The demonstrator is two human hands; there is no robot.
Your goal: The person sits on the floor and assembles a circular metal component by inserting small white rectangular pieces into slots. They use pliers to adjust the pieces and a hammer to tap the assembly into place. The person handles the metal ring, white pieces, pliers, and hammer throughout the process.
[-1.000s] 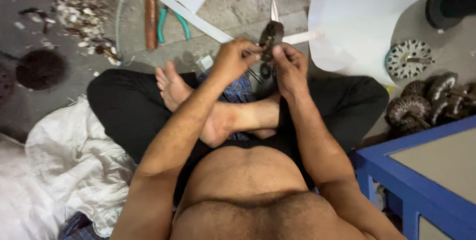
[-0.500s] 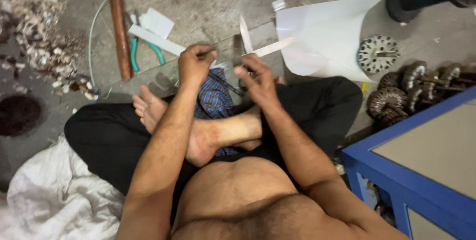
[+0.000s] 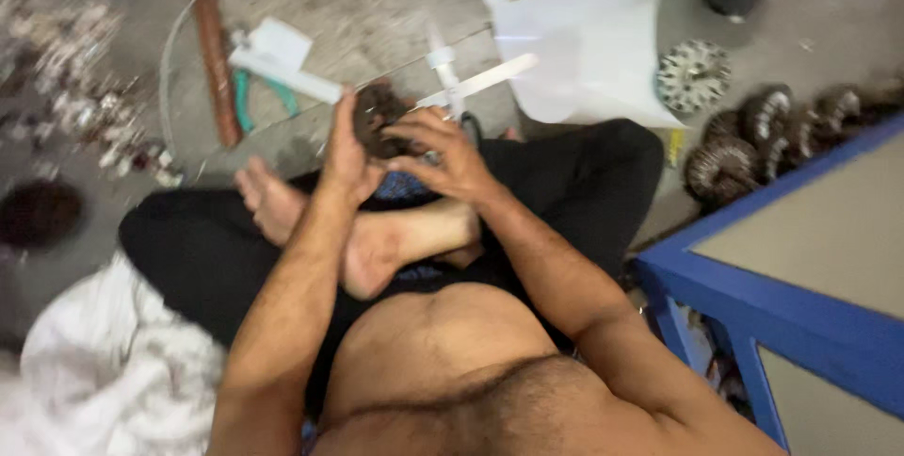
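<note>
Dark round wound part (image 3: 381, 122) gripped in both hands above the crossed legs.

I saw the left hand (image 3: 347, 150) closed against the part's near side and the right hand (image 3: 443, 156) curled over it from the other, seemingly to steady it between them; blur hid its details. Beyond the part lay white strips (image 3: 471, 84) and a white sheet (image 3: 589, 41); left of it, a hammer (image 3: 215, 51); right of it, similar wound parts (image 3: 753, 136) beside a blue frame (image 3: 753, 296).

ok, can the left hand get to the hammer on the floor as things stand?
Probably not right away: the left hand is wrapped on the dark round part. The floor toward the hammer looks unblocked, beyond the foot.
</note>
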